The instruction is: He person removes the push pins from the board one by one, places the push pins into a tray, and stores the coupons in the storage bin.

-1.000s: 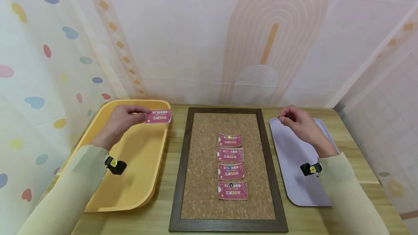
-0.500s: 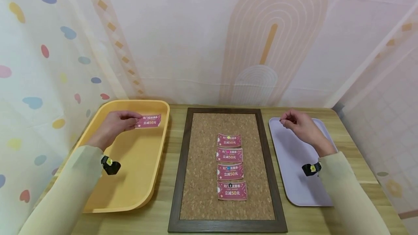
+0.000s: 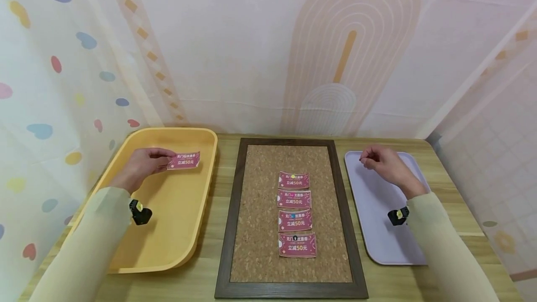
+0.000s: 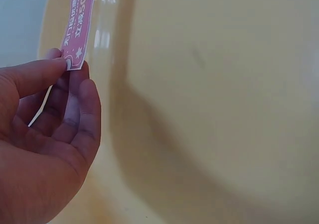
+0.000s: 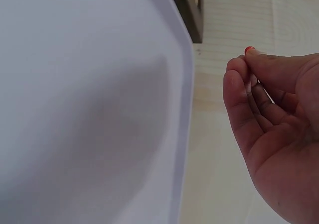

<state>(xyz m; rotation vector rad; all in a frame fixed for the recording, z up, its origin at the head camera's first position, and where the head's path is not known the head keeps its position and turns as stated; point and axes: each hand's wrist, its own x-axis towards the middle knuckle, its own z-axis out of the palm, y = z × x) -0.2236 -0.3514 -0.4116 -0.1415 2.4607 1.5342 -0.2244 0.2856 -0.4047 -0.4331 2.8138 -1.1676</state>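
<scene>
Over the yellow tray (image 3: 168, 227), my left hand (image 3: 140, 164) pinches a pink paper coupon (image 3: 184, 161) by one short end, between thumb and fingers. The left wrist view shows the same coupon (image 4: 79, 25) sticking out past the fingertips, printed side visible. My right hand (image 3: 383, 164) is above the far end of the lilac tray (image 3: 369, 209). Its thumb and fingertips pinch a red pushpin (image 5: 249, 49), of which only the red end shows. Between the hands lies a cork board (image 3: 256, 227) bearing several pink coupons (image 3: 297, 246) in a column, each with a coloured pin near its top.
The board's dark wooden frame (image 3: 289, 289) lies between the two trays on the wood-grain table (image 3: 201, 283). A patterned cloth (image 3: 235, 50) hangs behind and at the left side. The yellow tray has a raised wall; the lilac tray's rim is low.
My left hand has drawn left and down over the yellow tray, carrying the coupon with it. My right hand has come slightly lower, its pinch kept. The pinned coupons stay as they were.
</scene>
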